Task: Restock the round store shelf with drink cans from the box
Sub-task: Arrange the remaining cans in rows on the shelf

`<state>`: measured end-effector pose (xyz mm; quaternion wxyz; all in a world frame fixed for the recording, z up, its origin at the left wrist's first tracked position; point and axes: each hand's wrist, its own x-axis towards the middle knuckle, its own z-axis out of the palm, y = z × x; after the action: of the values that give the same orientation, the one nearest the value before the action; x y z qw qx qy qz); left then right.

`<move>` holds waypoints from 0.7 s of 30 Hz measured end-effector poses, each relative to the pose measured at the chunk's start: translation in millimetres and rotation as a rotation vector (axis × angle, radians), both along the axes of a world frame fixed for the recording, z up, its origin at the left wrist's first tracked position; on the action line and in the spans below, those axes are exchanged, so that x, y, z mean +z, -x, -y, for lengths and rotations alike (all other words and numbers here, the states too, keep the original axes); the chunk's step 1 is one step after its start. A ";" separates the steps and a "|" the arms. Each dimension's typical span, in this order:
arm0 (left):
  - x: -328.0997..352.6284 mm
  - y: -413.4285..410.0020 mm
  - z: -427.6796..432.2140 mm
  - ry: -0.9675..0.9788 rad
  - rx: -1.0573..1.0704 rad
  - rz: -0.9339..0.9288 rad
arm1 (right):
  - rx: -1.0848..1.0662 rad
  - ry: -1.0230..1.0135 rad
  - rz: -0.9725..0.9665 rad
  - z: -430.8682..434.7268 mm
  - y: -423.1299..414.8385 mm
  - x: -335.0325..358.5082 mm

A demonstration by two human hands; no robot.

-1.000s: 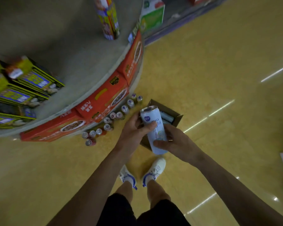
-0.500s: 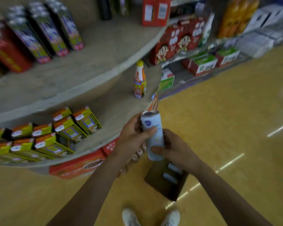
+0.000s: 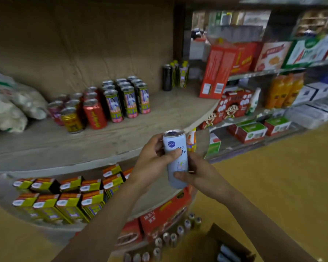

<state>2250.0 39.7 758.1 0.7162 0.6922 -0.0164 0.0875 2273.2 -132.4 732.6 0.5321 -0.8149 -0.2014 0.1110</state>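
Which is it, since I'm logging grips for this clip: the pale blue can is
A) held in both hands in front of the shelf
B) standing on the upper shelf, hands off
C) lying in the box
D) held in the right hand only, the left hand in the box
A: the pale blue can is upright in the air, with the left hand gripping its upper part, thumb across the label, and the right hand curled round its lower part.

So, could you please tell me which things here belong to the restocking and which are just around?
Job: pale blue drink can, gripped by left hand and right hand; brown cardboard box; round grey shelf.
Not: yellow-green cartons; white sacks; orange bottles.
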 end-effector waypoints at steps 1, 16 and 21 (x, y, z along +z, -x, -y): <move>4.0 -2.2 -4.9 -0.006 0.006 0.011 | 0.008 -0.008 0.009 -5.4 -2.2 4.0; 33.2 -68.5 -48.2 -0.045 0.096 0.115 | 0.055 -0.017 0.082 -66.0 -88.4 21.9; 32.4 -118.7 -52.0 -0.076 0.124 0.130 | 0.035 0.018 0.139 -71.7 -139.4 24.9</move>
<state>2368.7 91.7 790.5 0.6802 0.7113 -0.0232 0.1757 2412.6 -60.7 757.5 0.5075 -0.8218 -0.2508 0.0652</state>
